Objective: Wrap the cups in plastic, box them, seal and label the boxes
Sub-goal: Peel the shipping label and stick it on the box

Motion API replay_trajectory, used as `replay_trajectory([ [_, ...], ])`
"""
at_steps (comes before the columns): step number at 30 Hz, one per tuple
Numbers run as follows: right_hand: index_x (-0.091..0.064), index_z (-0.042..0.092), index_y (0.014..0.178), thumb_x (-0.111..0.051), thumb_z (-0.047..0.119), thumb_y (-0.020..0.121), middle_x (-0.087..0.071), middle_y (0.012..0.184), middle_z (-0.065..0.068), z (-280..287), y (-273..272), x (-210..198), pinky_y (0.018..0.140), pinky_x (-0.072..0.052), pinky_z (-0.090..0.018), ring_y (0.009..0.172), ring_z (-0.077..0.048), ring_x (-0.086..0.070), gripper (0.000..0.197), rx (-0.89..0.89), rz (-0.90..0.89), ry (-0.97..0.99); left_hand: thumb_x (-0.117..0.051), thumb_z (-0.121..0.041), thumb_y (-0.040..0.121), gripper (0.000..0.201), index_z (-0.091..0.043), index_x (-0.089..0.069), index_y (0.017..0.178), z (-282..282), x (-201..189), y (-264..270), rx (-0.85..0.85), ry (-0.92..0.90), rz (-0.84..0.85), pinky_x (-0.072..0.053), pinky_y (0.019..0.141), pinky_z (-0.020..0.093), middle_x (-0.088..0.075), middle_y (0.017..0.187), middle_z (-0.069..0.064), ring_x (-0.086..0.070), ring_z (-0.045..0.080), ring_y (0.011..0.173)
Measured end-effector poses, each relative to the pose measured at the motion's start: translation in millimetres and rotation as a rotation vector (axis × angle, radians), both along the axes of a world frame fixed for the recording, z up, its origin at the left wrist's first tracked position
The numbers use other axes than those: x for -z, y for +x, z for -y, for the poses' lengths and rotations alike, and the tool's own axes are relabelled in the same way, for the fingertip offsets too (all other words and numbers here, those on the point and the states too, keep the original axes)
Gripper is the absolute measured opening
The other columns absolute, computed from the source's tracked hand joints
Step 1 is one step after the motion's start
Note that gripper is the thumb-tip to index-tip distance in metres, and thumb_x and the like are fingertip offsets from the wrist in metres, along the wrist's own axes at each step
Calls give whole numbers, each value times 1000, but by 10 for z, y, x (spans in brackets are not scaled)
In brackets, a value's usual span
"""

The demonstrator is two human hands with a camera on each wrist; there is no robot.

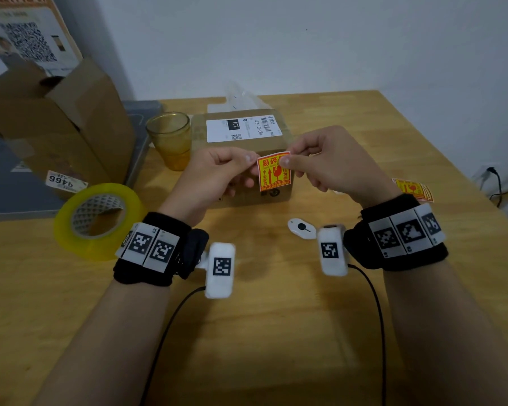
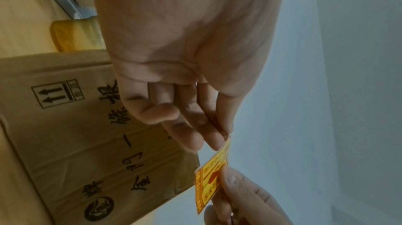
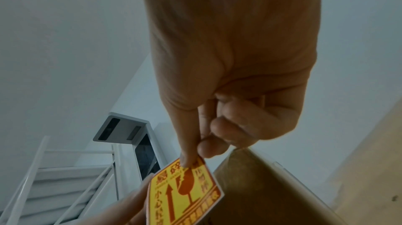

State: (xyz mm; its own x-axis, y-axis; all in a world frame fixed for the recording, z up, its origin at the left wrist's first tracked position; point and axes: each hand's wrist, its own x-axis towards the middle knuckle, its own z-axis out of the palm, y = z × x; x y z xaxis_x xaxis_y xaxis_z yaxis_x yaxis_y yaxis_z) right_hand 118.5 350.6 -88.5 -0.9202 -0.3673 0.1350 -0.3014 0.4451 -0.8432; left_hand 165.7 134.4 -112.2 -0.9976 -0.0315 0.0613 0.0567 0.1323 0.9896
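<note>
A red-and-yellow fragile sticker [image 1: 274, 171] hangs in the air between both hands, in front of a closed cardboard box [image 1: 241, 150] that carries a white shipping label [image 1: 242, 129]. My left hand [image 1: 248, 165] pinches the sticker's left edge. My right hand [image 1: 286, 159] pinches its top right corner between thumb and forefinger. The left wrist view shows the sticker [image 2: 210, 178] edge-on beside the box's printed side [image 2: 87, 134]. In the right wrist view the sticker [image 3: 185, 192] faces the camera. An amber glass cup [image 1: 170, 139] stands left of the box.
A roll of yellow tape [image 1: 96, 221] lies at the left on the wooden table [image 1: 276, 332]. A small white cutter [image 1: 301, 228] lies near my right wrist. More fragile stickers [image 1: 412, 189] lie stacked at the right. A large open carton [image 1: 56, 124] stands back left.
</note>
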Motion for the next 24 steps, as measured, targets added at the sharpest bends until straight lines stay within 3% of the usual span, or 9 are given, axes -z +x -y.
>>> replay_trajectory([
  [12,-73,8,92,-74,18,95,-69,66,-5,50,7,23,40,-48,-27,47,-14,-54,11,-28,9,-41,-58,-21,103,19,-13,-73,94,-23,8,6,89,30,49,-41,60,21,-63,73,-4,-57,8,73],
  [19,-70,12,87,-73,17,96,-71,67,-3,105,54,9,46,-55,-33,53,-21,-62,11,-61,55,-121,-64,-29,97,24,-23,-72,75,-40,15,16,175,136,53,-37,62,24,-58,74,-3,-53,10,72],
  [21,-69,12,86,-73,17,96,-71,67,-3,115,69,6,46,-56,-33,54,-22,-62,11,-62,55,-132,-62,-29,98,21,-22,-73,82,-34,35,5,156,128,53,-38,61,24,-58,80,2,-53,11,73],
  [24,-69,10,90,-72,16,96,-72,68,-5,140,93,1,47,-57,-35,54,-23,-62,9,-61,65,-154,-52,-22,106,28,-3,-72,100,-44,42,-5,118,81,51,-36,61,23,-56,89,12,-52,10,72],
])
